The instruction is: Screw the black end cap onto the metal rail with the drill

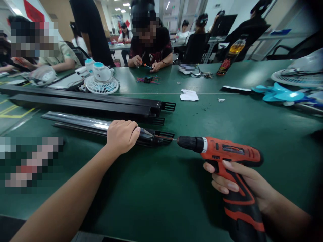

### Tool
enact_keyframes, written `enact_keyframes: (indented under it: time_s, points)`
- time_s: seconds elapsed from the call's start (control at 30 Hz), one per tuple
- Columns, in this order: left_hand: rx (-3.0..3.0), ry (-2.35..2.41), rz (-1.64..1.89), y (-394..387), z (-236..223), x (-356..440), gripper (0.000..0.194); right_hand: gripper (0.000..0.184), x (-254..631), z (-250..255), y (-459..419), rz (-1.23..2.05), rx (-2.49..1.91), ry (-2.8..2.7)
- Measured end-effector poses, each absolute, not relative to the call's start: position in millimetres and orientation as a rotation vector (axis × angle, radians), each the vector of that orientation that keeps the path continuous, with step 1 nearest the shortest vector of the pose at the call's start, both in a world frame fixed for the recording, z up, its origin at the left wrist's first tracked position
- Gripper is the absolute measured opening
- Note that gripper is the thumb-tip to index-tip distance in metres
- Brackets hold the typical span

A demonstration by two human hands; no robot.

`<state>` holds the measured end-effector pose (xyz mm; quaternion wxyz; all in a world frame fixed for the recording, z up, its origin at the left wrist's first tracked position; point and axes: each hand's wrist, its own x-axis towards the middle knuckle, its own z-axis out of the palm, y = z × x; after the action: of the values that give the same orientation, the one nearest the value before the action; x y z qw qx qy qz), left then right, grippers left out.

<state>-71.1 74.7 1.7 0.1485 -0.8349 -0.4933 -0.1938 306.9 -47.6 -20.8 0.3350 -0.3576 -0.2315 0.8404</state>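
Left hand clamps black bar, right hand grips drill, bit toward 9 o'clock; keep both in line

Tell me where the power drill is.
The power drill is right of centre in the head view, held in the right hand, its bit pointing at the slotted end of the black bar under the left hand.

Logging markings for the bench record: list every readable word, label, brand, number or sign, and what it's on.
No text is legible.
Red-and-black drill: marks on its white collar ring, too small.
Bottle: label blurred.
Co-worker's dark shirt: print blurred.
White fan part: small marking, unreadable.
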Motion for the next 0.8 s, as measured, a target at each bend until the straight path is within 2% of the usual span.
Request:
enact_keyframes:
  time_s: [0.8]
  points:
    - [-2.406, -1.379, -0.561, 79.8, -1.3, -73.2, 0.056, 0.040, 303.0, -16.5, -48.8, 2.166, -0.962, -0.593]
